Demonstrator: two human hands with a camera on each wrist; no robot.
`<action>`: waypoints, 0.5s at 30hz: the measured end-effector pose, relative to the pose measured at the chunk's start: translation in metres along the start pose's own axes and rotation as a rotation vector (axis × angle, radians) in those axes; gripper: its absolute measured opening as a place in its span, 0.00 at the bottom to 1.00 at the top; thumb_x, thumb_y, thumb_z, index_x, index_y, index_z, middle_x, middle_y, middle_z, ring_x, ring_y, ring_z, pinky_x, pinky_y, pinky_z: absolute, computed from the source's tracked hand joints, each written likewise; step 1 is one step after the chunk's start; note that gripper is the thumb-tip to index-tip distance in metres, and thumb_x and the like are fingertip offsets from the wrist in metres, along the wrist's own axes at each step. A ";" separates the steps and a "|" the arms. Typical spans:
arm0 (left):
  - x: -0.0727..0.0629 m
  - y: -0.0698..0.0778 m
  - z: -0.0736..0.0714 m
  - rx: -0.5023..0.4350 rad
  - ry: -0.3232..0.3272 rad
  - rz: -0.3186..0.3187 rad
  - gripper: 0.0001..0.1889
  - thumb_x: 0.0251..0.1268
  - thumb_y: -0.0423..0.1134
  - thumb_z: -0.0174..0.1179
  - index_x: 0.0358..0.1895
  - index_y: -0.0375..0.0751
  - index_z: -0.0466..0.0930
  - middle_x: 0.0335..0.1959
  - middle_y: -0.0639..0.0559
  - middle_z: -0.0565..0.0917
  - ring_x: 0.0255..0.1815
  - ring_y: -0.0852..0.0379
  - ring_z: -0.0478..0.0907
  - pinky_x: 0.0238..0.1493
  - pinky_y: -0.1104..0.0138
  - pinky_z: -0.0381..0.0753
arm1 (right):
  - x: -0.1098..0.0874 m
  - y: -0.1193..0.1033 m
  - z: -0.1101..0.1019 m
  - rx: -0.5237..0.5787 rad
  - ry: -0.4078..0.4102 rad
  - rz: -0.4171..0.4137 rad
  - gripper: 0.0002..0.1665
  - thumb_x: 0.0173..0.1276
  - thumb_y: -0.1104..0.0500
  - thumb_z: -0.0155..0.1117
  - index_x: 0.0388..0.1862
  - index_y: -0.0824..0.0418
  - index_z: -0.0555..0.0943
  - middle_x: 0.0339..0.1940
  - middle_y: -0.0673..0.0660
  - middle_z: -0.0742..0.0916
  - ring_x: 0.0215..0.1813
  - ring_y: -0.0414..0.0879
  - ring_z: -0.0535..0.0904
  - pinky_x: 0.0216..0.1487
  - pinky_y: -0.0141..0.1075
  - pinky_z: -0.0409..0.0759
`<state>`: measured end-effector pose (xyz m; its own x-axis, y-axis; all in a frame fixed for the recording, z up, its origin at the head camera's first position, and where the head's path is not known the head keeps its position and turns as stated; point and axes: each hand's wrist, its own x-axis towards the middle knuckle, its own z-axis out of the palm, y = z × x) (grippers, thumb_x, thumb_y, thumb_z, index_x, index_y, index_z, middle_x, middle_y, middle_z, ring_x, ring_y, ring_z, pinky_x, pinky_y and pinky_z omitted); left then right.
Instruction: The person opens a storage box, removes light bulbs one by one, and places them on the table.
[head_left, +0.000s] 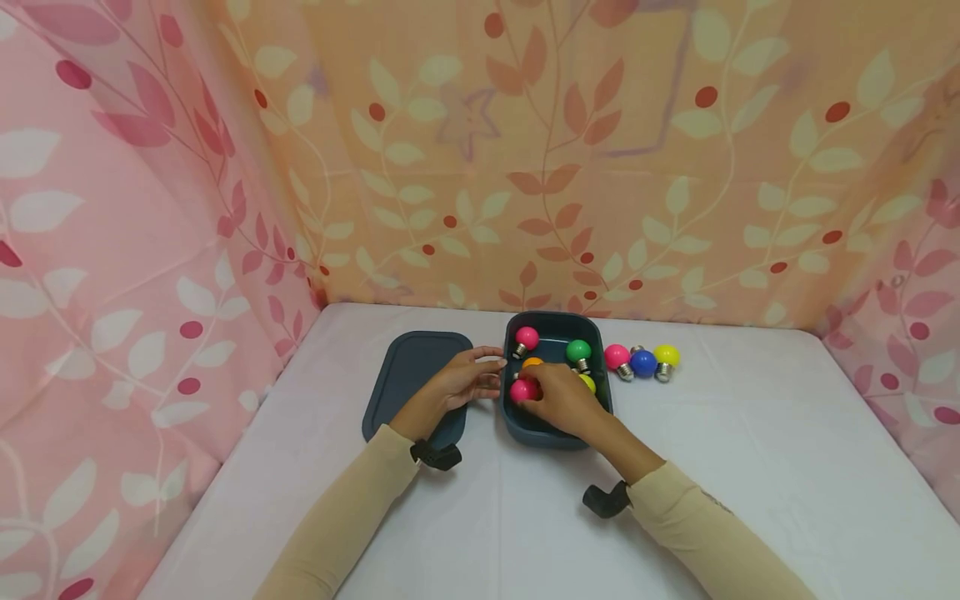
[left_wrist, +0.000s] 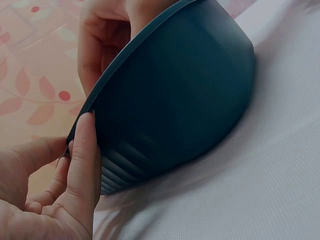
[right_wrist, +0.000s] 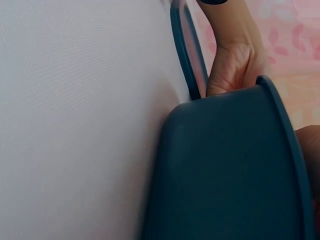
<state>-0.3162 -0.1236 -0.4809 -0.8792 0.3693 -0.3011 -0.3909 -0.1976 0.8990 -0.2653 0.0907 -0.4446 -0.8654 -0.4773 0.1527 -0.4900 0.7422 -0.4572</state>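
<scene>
bulb (head_left: 524, 392) pinched in right grip (head_left: 566, 396)

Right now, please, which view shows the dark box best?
The head view, showing the dark box from above with bulbs inside, though the right hand hides part. Both wrist views show mainly its outer wall and rim.

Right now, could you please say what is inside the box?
The box holds a pink bulb, green bulb, orange bulb and yellow bulb; the right hand pinches another pink bulb. Anything beneath that hand is hidden.
</scene>
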 end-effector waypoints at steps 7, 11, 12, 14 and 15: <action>0.000 0.000 0.001 0.010 -0.002 -0.003 0.20 0.75 0.32 0.59 0.66 0.37 0.70 0.28 0.51 0.81 0.25 0.59 0.81 0.27 0.67 0.87 | -0.009 0.000 -0.011 0.002 0.041 -0.016 0.30 0.59 0.54 0.81 0.58 0.62 0.84 0.41 0.54 0.89 0.42 0.45 0.83 0.43 0.39 0.86; 0.000 0.000 0.001 0.012 0.003 -0.002 0.20 0.75 0.32 0.59 0.66 0.36 0.70 0.28 0.51 0.81 0.25 0.59 0.81 0.27 0.67 0.86 | -0.014 0.003 -0.016 0.029 0.056 -0.014 0.31 0.59 0.55 0.81 0.60 0.62 0.83 0.48 0.56 0.89 0.45 0.48 0.84 0.45 0.41 0.87; 0.000 0.000 0.000 0.014 0.004 -0.001 0.20 0.75 0.32 0.59 0.66 0.36 0.70 0.28 0.52 0.81 0.25 0.60 0.81 0.27 0.67 0.86 | -0.015 0.004 -0.017 0.038 0.060 -0.011 0.31 0.59 0.55 0.80 0.60 0.62 0.83 0.50 0.57 0.88 0.47 0.49 0.84 0.46 0.42 0.87; 0.001 -0.001 0.000 0.016 0.005 0.000 0.20 0.75 0.32 0.59 0.67 0.36 0.70 0.29 0.52 0.81 0.25 0.60 0.80 0.27 0.67 0.86 | -0.018 0.006 -0.020 0.070 0.071 -0.007 0.30 0.59 0.56 0.80 0.60 0.62 0.83 0.52 0.57 0.88 0.48 0.49 0.84 0.46 0.43 0.87; 0.001 0.000 0.000 0.016 0.006 0.000 0.21 0.75 0.32 0.59 0.67 0.36 0.70 0.29 0.52 0.81 0.25 0.60 0.80 0.27 0.67 0.86 | -0.019 0.007 -0.022 0.089 0.077 -0.004 0.30 0.60 0.56 0.80 0.60 0.61 0.83 0.52 0.57 0.88 0.48 0.50 0.84 0.46 0.43 0.87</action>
<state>-0.3164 -0.1231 -0.4815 -0.8809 0.3635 -0.3030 -0.3864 -0.1826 0.9041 -0.2545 0.1155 -0.4318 -0.8709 -0.4397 0.2198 -0.4847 0.6940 -0.5324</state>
